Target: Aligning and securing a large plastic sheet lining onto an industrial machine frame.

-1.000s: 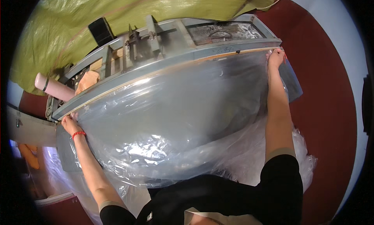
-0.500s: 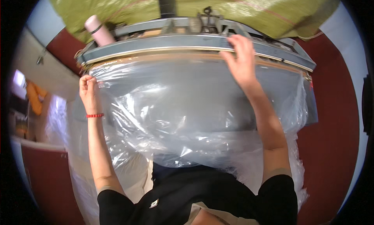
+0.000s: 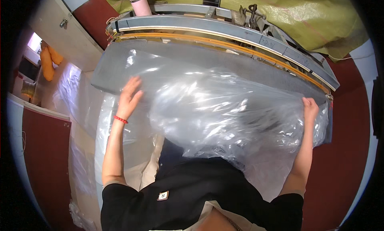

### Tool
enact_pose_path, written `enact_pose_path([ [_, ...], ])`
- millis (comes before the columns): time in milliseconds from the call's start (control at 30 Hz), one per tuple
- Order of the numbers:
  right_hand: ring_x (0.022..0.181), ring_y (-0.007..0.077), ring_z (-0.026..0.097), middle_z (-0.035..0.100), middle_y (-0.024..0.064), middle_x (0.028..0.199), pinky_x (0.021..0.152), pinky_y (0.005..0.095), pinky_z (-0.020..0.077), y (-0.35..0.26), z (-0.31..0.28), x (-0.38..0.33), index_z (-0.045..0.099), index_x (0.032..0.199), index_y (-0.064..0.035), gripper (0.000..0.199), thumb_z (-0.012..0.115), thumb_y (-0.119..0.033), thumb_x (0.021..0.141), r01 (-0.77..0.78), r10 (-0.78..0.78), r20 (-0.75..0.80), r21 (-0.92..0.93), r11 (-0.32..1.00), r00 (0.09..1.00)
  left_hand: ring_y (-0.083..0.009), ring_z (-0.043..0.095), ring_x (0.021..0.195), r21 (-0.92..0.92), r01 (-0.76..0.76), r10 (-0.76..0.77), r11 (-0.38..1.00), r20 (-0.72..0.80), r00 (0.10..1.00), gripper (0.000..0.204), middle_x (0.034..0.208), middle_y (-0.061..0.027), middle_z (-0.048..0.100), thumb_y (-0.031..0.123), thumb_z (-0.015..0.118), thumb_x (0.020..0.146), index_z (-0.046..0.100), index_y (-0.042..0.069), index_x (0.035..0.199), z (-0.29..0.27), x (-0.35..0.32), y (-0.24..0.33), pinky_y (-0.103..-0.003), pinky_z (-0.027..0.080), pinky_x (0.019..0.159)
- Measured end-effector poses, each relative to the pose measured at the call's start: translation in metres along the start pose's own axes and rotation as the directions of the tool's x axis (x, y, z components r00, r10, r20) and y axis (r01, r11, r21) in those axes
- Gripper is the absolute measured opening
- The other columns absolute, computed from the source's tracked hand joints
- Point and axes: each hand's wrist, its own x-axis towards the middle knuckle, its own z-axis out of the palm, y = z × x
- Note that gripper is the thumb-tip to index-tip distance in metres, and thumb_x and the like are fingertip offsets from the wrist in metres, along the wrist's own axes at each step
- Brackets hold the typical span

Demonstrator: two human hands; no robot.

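A large sheet of clear plastic film [image 3: 200,107] lies crumpled and shiny over a grey work surface [image 3: 116,67], hanging over its near edge toward my body. At the right, my right hand [image 3: 310,109] is closed, pinching the film near its far right part and pulling creases toward it. My left hand [image 3: 129,98], with a red bead bracelet [image 3: 120,119] at the wrist, has its fingers apart above the left part of the sheet, slightly blurred. Whether its fingertips touch the film I cannot tell.
Behind the surface runs a long grey metal bar [image 3: 224,29] with an orange strip [image 3: 192,38] along it. A pink bottle [image 3: 139,4] and a dark metal clamp [image 3: 253,16] stand there. Yellow-green woven sheeting [image 3: 296,23] covers the back. A pale door [image 3: 66,27] is at left.
My left hand has let go of the film's left edge and come nearer, opening. My right hand has moved right from the bar and closed on the film. The view has turned.
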Motion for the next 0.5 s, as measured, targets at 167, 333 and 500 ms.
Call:
enact_pose_path([
  [167, 0.059, 0.0147, 0.052, 0.058, 0.0088, 0.063, 0.059, 0.0287, 0.0420, 0.078, -0.055, -0.014, 0.059, 0.073, -0.0007, 0.025, 0.063, -0.025, 0.076, -0.134, 0.117, -0.119, -0.142, 0.981, 0.986, -0.0176, 0.051, 0.098, -0.530, 0.087, -0.130, 0.844, -0.044, 0.991, 0.032, 0.105, -0.0084, 0.053, 0.002, 0.053, 0.073, 0.054, 0.003, 0.105, 0.032, -0.040, 0.068, -0.029, 0.040, 0.083],
  [333, 0.061, 0.0198, 0.055, 0.059, 0.0116, 0.066, 0.060, 0.0323, 0.0426, 0.086, -0.062, -0.014, 0.059, 0.075, -0.0007, 0.026, 0.062, -0.027, 0.077, -0.191, 0.168, -0.135, -0.179, 0.965, 0.976, -0.0171, 0.054, 0.081, -0.490, 0.416, -0.218, 0.766, 0.410, 0.886, 0.039, 0.092, -0.0087, 0.055, 0.017, 0.068, 0.067, 0.053, 0.003, 0.100, 0.090, -0.108, 0.078, -0.030, 0.045, 0.067],
  [500, 0.062, 0.0256, 0.056, 0.059, 0.0139, 0.068, 0.060, 0.0346, 0.0427, 0.081, -0.061, -0.014, 0.059, 0.076, -0.0012, 0.027, 0.061, -0.028, 0.077, -0.161, 0.127, -0.154, -0.232, 0.959, 0.980, -0.0124, 0.052, 0.075, -0.469, 0.349, -0.110, 0.812, 0.464, 0.879, 0.027, 0.082, -0.0054, 0.058, 0.023, 0.064, 0.075, 0.058, 0.001, 0.091, 0.151, -0.139, 0.081, -0.026, 0.043, 0.069],
])
